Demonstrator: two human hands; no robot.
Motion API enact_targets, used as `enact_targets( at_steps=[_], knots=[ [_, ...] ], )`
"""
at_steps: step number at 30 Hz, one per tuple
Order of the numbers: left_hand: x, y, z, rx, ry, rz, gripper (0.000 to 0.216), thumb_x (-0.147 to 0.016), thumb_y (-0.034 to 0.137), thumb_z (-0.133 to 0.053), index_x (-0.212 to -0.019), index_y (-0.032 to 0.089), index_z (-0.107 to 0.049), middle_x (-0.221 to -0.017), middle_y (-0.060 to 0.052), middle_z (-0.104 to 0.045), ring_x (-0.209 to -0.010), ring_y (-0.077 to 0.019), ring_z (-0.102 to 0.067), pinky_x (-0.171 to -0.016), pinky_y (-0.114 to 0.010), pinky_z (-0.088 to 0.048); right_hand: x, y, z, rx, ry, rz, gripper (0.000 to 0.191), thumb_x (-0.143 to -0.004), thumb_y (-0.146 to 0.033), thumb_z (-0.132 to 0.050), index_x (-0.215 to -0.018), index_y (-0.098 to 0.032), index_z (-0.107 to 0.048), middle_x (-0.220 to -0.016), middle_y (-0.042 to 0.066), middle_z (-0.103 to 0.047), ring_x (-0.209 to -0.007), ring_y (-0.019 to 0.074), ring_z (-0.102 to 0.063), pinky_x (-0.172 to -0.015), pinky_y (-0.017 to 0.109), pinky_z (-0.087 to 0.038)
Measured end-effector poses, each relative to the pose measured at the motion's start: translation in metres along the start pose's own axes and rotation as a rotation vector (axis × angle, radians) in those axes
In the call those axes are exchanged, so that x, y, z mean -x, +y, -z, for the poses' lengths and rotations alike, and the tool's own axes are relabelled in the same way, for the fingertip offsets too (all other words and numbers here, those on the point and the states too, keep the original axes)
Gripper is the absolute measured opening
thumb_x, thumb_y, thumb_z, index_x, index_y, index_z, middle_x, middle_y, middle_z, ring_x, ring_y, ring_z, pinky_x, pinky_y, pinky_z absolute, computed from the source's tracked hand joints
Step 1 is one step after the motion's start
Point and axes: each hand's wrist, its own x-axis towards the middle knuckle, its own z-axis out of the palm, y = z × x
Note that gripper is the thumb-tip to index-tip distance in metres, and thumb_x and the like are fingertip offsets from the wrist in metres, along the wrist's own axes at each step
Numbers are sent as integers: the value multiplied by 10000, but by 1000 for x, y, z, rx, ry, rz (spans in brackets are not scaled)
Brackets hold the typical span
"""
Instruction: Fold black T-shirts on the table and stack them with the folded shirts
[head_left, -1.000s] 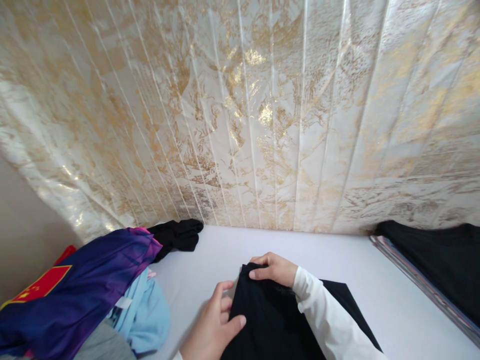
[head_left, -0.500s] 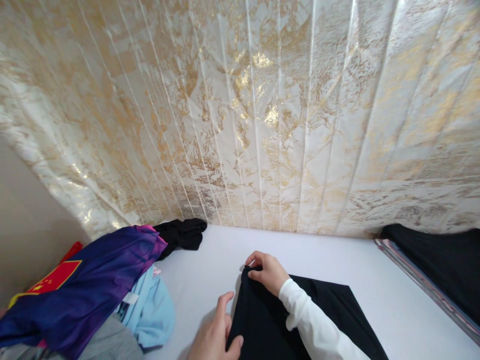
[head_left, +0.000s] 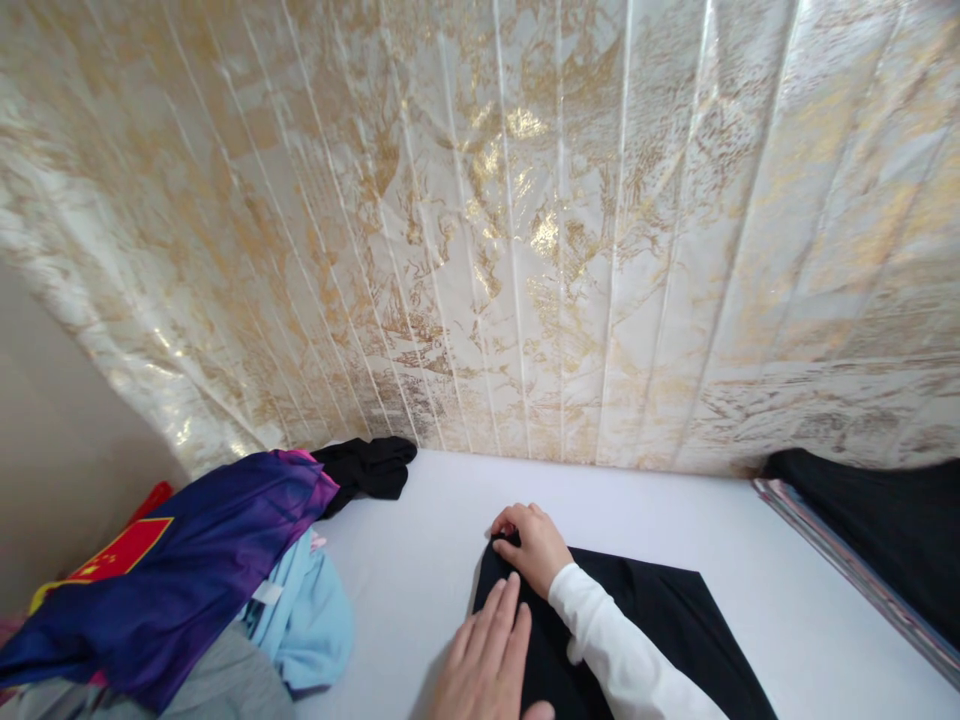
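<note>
A black garment (head_left: 660,620), partly folded, is spread on the white surface in front of me; its exact kind does not show. At its far left corner, my right hand (head_left: 534,548) pinches the cloth between thumb and fingers. My left hand (head_left: 487,655) lies flat along the garment's left side, palm down with fingers stretched out. Its fingertips are just below my right hand. The garment's near part runs out of view at the bottom.
At left lies a loose heap of clothes: a purple and blue garment (head_left: 225,550) with a red patch, a light blue one (head_left: 319,620), a grey one (head_left: 225,680) and a black one (head_left: 371,467). Folded clothes (head_left: 877,540) are stacked at right. A gold-patterned curtain (head_left: 525,250) hangs behind.
My left hand has moved right and onto the black garment, from holding its left edge to lying flat on it. My right hand keeps its pinch at the corner.
</note>
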Motion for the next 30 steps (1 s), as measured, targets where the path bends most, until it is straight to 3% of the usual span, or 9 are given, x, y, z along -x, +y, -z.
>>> enact_targets(
  at_steps=[4,7,10,13,16,19,23,27,30],
  knots=[
    [-10,-3,-28,-31,19,-9,750,-845,581,-471,-1421,131,-301,-1446,-171,-246,-1307,-367,-311,-1025,-459,-355,-5,2,1,-1,-10,-6,163,-704,-142,-611,-848,-206,-654,-818,18,-628,-851,195,-537,-832,324,-391],
    [-8,-11,-38,-32,69,-19,746,-846,562,-490,-1439,180,-247,-1457,-139,-209,-1318,-355,-290,-1031,-424,-358,0,-2,23,-21,-18,-19,248,-738,-184,-585,-982,-191,-628,-939,42,-658,-927,195,-576,-854,313,-422],
    [-5,-9,-27,1,44,-33,722,-871,556,-448,-1436,153,-249,-1454,-147,-193,-1324,-342,-276,-1040,-406,-350,28,-1,59,5,-1,-18,321,-821,-263,-478,-1123,-209,-573,-1142,58,-627,-1052,208,-565,-935,345,-403],
    [-9,5,-5,63,31,-34,731,-878,547,-433,-1435,118,-233,-1458,-160,-166,-1337,-338,-243,-1062,-438,-311,80,16,82,182,18,4,408,-843,-300,-409,-1229,-253,-529,-1280,53,-561,-1158,231,-523,-985,391,-388],
    [-16,19,12,115,-2,22,769,-871,532,-438,-1441,86,-177,-1472,-165,-58,-1364,-344,-126,-1086,-495,-243,133,49,77,427,72,3,505,-843,-405,-423,-1312,-227,-485,-1416,76,-413,-1301,272,-367,-1023,445,-369],
    [-25,26,17,123,-40,128,807,-858,546,-432,-1441,67,-147,-1483,-159,0,-1374,-334,-31,-1107,-514,-159,164,74,57,603,157,-41,672,-820,-571,-421,-1353,-162,-443,-1449,119,-331,-1325,320,-300,-1003,485,-392],
    [-29,26,19,111,-27,191,779,-856,556,-422,-1449,129,-153,-1501,-127,-13,-1380,-312,3,-1112,-512,-124,165,77,45,711,211,-126,776,-808,-662,-369,-1356,-118,-433,-1453,144,-301,-1336,323,-269,-1037,493,-343],
    [-27,22,20,85,1,213,743,-847,579,-422,-1450,226,-168,-1511,-100,-11,-1379,-313,22,-1097,-537,-120,151,71,56,722,181,-216,731,-828,-641,-364,-1372,-155,-405,-1463,127,-283,-1349,316,-235,-1049,521,-300],
    [-23,21,17,80,-17,222,739,-849,568,-422,-1450,224,-165,-1509,-118,-22,-1379,-317,1,-1090,-548,-123,146,70,64,717,120,-253,732,-831,-629,-376,-1381,-147,-384,-1465,127,-271,-1353,310,-220,-1061,520,-275]
  ],
)
